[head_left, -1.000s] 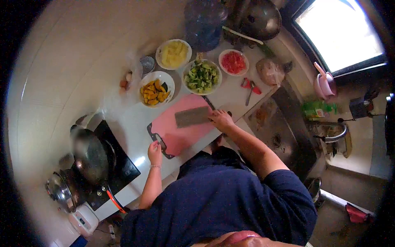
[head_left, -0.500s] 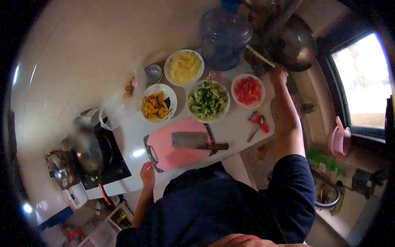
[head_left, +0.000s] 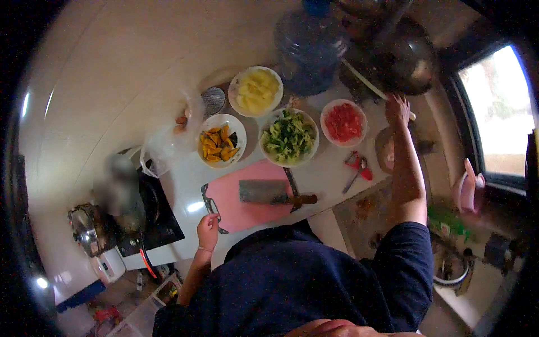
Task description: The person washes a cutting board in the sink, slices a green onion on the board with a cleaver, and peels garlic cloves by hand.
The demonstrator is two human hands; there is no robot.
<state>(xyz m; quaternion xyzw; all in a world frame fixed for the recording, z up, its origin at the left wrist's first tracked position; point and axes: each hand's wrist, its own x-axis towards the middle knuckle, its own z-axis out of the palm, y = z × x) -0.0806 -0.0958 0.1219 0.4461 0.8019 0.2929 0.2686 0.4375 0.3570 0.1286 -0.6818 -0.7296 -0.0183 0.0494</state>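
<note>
My left hand is loosely curled, fingertips together, by the handle end of a pink cutting board; nothing shows in it. A cleaver lies across the board, its handle over the right edge. Far to the right, my right hand rests over a long pale stick, fingers apart. One end of the stick emerges beyond the hand; its kind is unclear. A bowl of red chopped pieces is nearby, and a red-handled peeler lies below it.
Bowls of chopped greens, orange wedges and pale yellow chunks line the counter. Behind them stand a large water bottle and a dark wok. A pan sits on the left cooktop. A clear bag is beside it.
My right hand has moved right and toward me along the pale stick, whose near end now shows. My left hand has risen slightly nearer the board handle. The view has shifted a little.
</note>
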